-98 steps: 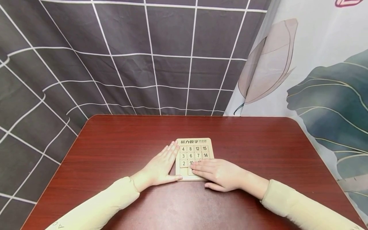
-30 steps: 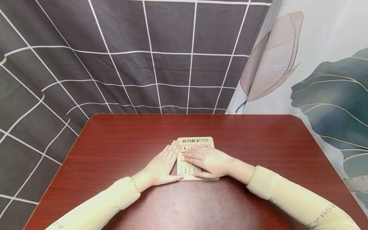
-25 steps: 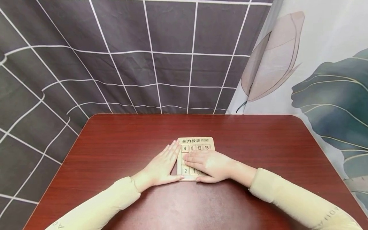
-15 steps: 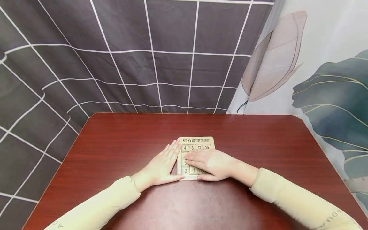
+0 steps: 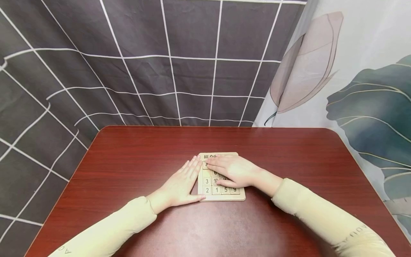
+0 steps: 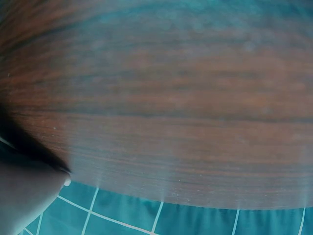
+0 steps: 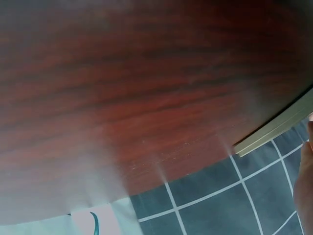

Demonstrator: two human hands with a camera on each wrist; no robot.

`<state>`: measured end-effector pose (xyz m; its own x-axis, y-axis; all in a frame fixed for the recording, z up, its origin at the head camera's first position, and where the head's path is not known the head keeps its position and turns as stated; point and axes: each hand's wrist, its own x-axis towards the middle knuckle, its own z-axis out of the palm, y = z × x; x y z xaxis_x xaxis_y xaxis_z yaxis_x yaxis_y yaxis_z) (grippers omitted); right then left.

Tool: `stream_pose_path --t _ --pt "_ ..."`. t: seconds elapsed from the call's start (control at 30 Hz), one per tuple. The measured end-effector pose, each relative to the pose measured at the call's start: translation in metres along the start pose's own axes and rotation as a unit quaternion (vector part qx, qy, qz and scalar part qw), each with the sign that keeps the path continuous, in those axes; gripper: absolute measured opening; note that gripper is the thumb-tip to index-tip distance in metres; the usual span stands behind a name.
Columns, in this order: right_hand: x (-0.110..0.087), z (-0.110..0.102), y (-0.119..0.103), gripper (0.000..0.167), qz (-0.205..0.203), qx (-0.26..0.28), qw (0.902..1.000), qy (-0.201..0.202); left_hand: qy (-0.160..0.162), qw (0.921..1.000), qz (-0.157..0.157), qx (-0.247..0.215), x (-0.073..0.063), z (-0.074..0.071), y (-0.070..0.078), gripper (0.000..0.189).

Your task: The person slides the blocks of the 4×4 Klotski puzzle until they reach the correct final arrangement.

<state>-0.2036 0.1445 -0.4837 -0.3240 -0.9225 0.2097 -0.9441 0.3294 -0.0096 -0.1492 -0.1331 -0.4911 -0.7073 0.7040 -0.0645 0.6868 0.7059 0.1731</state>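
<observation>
A pale wooden number sliding puzzle (image 5: pixel 224 198) lies on the table, Chinese lettering along its top. My left hand (image 5: pixel 178 185) lies along its left edge, fingers straight, thumb on the lower left corner. Across the upper part stretches my right hand (image 5: pixel 237 171), its fingertips at the 4 tile (image 5: pixel 204 165) and several tiles hidden beneath it. Under the 4, one cell of the left column is bare. Below that come the 3 tile (image 5: pixel 207 181) and the 2 tile (image 5: pixel 207 190). In the right wrist view the puzzle's side (image 7: pixel 274 128) shows near the fingers.
The reddish-brown wooden table (image 5: pixel 144 150) has rounded far corners. Behind it hangs a dark curtain (image 5: pixel 192 75) with a white grid. A pale curtain with leaf prints (image 5: pixel 363 100) hangs at the right.
The 2 and 3 tiles have each slid down one cell, so the bare cell went from bottom left to under the 4. My right hand moved up the board; the left stayed.
</observation>
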Motion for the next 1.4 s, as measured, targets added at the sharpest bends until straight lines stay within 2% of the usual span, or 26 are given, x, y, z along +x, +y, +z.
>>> stream_pose_path --t 0.5,0.63,0.83,0.97,1.1,1.4 --pt "-0.003 -0.002 -0.004 0.063 0.001 0.015 0.9998 -0.013 0.003 1.0000 0.002 0.005 0.002 0.000 0.000 0.110" --pt "-0.003 -0.003 -0.005 0.061 -0.007 0.020 0.9998 -0.003 0.002 1.0000 0.003 0.005 0.001 0.001 0.000 0.110" --pt "-0.006 -0.004 -0.011 0.059 -0.041 0.035 0.9980 0.031 -0.001 1.0000 0.003 0.000 0.002 0.001 0.001 0.111" --pt "-0.011 -0.003 -0.016 0.061 -0.048 0.037 0.9976 0.035 0.003 1.0000 0.004 0.002 0.003 0.004 0.000 0.111" --pt "-0.014 -0.004 -0.016 0.061 -0.029 0.045 0.9981 0.031 0.007 0.9999 0.007 0.005 0.003 0.006 -0.002 0.111" --pt "-0.024 -0.007 0.000 0.059 0.027 0.030 0.9989 0.023 0.001 1.0000 -0.003 0.000 0.002 0.007 -0.002 0.113"
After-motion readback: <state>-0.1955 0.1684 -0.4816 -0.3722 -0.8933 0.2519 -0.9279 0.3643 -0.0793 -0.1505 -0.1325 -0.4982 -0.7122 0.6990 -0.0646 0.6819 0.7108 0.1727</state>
